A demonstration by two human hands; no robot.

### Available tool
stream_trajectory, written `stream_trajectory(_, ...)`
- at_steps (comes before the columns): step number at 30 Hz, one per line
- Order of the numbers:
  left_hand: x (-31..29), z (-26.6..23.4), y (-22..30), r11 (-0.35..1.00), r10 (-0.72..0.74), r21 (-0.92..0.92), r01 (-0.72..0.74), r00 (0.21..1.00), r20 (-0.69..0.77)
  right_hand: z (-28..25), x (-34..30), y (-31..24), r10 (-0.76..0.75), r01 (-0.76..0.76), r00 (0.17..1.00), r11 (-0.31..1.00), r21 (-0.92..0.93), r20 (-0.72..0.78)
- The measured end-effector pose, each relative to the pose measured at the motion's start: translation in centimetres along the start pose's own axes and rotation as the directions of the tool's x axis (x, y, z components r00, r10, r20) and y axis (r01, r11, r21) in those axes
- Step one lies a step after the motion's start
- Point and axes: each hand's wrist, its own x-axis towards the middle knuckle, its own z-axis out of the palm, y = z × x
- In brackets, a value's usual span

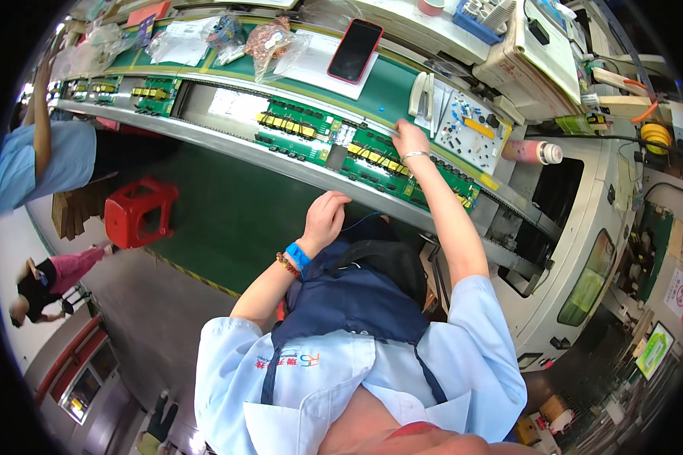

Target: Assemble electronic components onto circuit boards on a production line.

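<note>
Two green circuit boards with yellow and black parts lie end to end on the conveyor: the right board (383, 161) in front of me and the left board (292, 127) beside it. My right hand (411, 139) reaches over the right board's far edge, fingers drawn together; whatever they may hold is too small to see. Close to the near metal rail (281, 161), my left hand (326, 218) has its fingers curled inward, hiding the palm. It wears a blue wrist strap (298, 256) with a thin blue cord.
Beyond my right hand lie a white tray (463, 125) of small loose components and a pale stapler-like tool (420, 95). A phone (355, 51) rests on papers. A pink bottle (533, 152) stands right. A red stool (140, 212) and a co-worker's blue sleeve (42, 163) are left.
</note>
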Motion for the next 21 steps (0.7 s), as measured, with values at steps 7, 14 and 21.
stream_trajectory(7,1.0,-0.2,-0.1,0.998,0.056,-0.026,-0.054,0.994,0.098,-0.1,-1.1,0.2,-0.014,0.021,0.988,0.999,0.045,-0.152)
stream_trajectory(14,2.1,4.7,1.8,0.990,0.130,-0.086,-0.112,0.960,0.246,-6.1,-16.9,2.7,0.184,-0.115,0.982,0.739,0.663,-0.035)
stream_trajectory(21,3.8,15.4,7.1,0.953,0.300,-0.095,-0.289,0.838,0.456,-4.8,-24.4,15.9,0.567,-0.415,0.751,0.008,0.910,0.338)
